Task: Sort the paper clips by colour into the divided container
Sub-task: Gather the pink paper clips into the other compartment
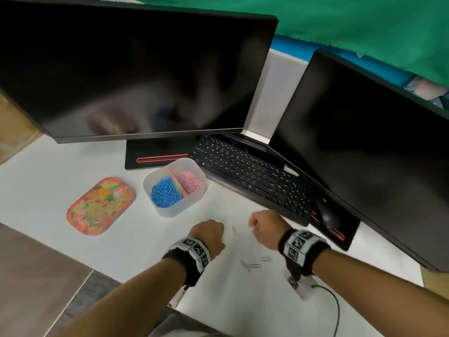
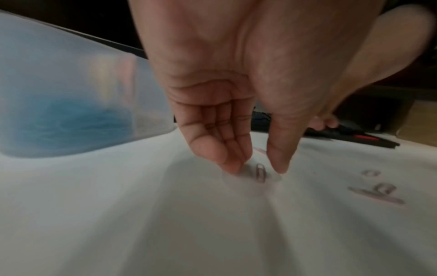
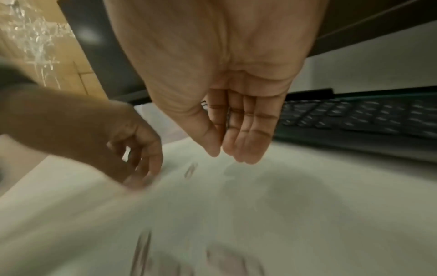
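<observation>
Paper clip point(image 2: 260, 172) lying flat on the desk point(image 2: 212, 233) at centre frame between the left hand point(image 2: 236, 104)'s relaxed fingers point(image 2: 227, 156) and thumb, nothing held yet, looks light, thin and slippery, so I'd pinch its long sides; right hand point(image 3: 227, 84) empty.

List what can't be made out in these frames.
- Loose clips: colour too small and pale in head view, blurred in both wrist views.
- Left hand: fingertips hidden by its back in head view.
- Right hand: something thin between its fingers, too blurred to identify.
- Container: middle compartment's contents barely visible.
</observation>
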Motion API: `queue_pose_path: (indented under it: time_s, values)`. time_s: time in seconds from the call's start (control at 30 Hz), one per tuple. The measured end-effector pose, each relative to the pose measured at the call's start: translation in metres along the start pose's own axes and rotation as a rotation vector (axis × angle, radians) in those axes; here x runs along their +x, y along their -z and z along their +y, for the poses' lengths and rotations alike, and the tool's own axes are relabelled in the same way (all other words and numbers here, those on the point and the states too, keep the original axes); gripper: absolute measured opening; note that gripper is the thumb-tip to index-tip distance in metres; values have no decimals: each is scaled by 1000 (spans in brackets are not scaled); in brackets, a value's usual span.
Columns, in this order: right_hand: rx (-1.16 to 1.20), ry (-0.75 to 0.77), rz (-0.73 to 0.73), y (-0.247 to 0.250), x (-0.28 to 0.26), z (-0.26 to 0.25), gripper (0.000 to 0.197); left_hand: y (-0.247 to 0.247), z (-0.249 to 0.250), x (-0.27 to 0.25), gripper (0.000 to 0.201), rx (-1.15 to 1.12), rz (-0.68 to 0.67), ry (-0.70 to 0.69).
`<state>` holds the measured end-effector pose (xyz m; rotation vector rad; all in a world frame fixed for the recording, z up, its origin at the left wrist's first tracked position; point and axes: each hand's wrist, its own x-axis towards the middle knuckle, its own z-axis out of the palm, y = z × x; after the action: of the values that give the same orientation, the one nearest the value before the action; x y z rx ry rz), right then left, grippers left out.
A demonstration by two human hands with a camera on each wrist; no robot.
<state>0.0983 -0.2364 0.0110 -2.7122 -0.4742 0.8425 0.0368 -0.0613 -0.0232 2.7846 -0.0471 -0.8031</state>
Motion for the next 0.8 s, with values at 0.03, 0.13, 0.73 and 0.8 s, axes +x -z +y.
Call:
queue_pose_path:
  time_s: [0.03, 0.13, 0.73, 0.8]
  values:
    - [-29, -9, -29, -10, -10, 14, 23, -3, 3, 2, 35, 24, -3, 5]
    - [-77, 36, -93, -37, -33, 40, 25, -7, 9, 5, 25, 73, -5, -2]
    - [89, 118, 9, -74, -46, 44, 21, -26, 34, -10, 20, -66, -20, -503]
    - [66, 127, 18, -78, -48, 45, 17, -31, 36, -9, 23, -24, 2, -523]
